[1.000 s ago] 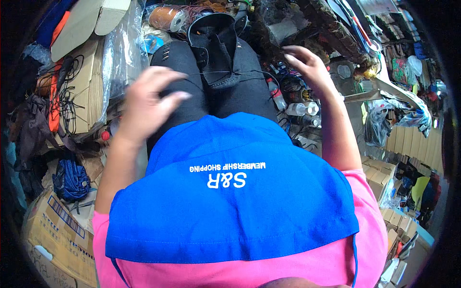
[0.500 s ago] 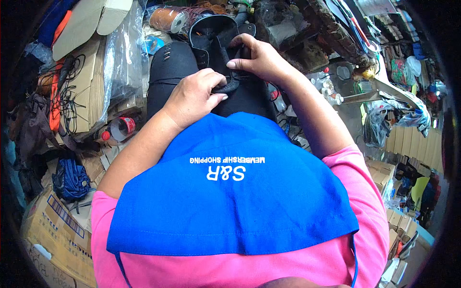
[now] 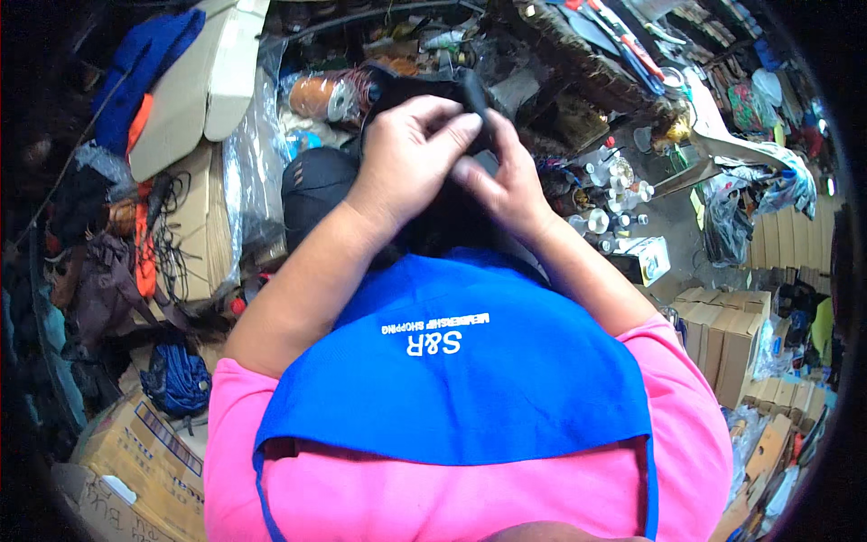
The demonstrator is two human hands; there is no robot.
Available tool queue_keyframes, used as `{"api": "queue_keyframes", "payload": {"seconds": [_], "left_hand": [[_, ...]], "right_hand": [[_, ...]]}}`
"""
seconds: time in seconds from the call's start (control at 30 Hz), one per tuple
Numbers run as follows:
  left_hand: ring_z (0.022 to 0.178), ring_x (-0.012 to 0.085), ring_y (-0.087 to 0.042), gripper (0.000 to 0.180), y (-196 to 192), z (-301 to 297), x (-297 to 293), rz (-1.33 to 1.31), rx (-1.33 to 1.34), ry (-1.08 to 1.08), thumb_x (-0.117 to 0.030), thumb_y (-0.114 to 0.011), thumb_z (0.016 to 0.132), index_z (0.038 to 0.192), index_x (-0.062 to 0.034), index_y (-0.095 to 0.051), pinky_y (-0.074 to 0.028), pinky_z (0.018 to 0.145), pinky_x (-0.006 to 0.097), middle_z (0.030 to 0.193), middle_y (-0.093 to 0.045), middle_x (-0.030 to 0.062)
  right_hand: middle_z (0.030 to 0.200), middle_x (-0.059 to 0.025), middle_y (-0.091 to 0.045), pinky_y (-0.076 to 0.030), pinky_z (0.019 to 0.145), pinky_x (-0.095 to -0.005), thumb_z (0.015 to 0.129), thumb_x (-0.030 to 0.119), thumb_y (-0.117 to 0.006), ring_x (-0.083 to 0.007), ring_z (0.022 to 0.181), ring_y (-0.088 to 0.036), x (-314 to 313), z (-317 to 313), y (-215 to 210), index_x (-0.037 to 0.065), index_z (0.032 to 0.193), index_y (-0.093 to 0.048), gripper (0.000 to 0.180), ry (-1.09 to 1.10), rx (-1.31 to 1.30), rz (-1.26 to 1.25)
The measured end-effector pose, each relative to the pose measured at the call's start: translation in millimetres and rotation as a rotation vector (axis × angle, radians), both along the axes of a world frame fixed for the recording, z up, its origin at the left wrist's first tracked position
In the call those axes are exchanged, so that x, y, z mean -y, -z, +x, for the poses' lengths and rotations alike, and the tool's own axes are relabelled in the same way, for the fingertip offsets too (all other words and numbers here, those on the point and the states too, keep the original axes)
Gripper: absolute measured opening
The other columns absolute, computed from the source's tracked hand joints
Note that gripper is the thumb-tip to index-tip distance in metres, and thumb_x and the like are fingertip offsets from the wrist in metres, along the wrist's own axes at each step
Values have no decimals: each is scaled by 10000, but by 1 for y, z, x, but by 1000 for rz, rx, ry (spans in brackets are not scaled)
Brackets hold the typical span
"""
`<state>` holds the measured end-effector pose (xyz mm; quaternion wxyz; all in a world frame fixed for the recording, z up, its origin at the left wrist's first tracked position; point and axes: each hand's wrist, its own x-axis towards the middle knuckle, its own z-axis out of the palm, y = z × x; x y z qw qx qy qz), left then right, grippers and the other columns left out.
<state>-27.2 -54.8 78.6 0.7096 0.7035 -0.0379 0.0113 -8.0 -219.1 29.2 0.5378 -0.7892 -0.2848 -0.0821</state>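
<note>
Above my lap I have a black, flexible, leather-like piece (image 3: 473, 93), with a narrow strip of it standing up between my fingers. My left hand (image 3: 402, 158) pinches it, thumb pressed against the curled fingers. Close beside it, my right hand (image 3: 508, 176) grips the same piece from the other side, with thumb and forefinger bent around it. Most of the piece is hidden behind my hands and dark against my black trousers (image 3: 318, 191), so its exact kind cannot be told. A blue apron (image 3: 452, 379) covers my front.
A spool of orange-brown thread (image 3: 316, 97) lies beyond my left hand. Cardboard sheets (image 3: 194, 226) and a plastic-wrapped stack stand at left. Several small bottles (image 3: 601, 212) and a white-and-yellow can (image 3: 646, 259) sit at right, near cardboard boxes (image 3: 718, 334).
Both hands have moved closer together, and the left has gone up and right. The black piece's strip now stands raised between them. The view has shifted slightly.
</note>
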Motion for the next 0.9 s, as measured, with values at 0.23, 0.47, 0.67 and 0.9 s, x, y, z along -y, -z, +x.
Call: {"api": "queue_keyframes", "payload": {"seconds": [0.23, 0.47, 0.67, 0.9], "left_hand": [[1015, 204, -596, 286, -58, -16, -41, 720, 582, -268, -133, -681, 804, 1076, -47, -660, -444, 901, 308, 1155, -608, 136], [968, 192, -598, 432, -13, 2, -59, 215, 23, -126, -263, -697, 824, 1137, 18, -600, -455, 878, 294, 1034, -637, 127], [938, 117, -596, 388, 4, 4, -64, 97, -232, 100, -60, -566, 863, 1234, 45, -533, -468, 840, 240, 1055, -634, 96], [895, 112, -613, 404, 9, 3, -57, 149, -225, 58, -13, -529, 850, 1247, 57, -520, -487, 803, 233, 1019, -647, 100]], "right_hand": [[1290, -148, -520, -389, 1033, -405, 974, 408, -419, -252, 1192, -509, 5, 51, -32, 22, 1325, -434, 521, -293, -685, 580], [1315, -162, -503, -413, 1015, -417, 945, 497, -419, -271, 1196, -509, -12, 57, -5, 26, 1346, -412, 619, -333, -1095, 736], [1192, -107, -583, -439, 922, -326, 907, 278, -605, -201, 1050, -562, -9, 69, 14, 82, 1316, -468, 474, -127, -457, 181], [924, -109, -643, -498, 743, -305, 767, 231, -747, -205, 842, -624, -10, 77, 9, 93, 1131, -620, 410, 148, -71, -38]]}}
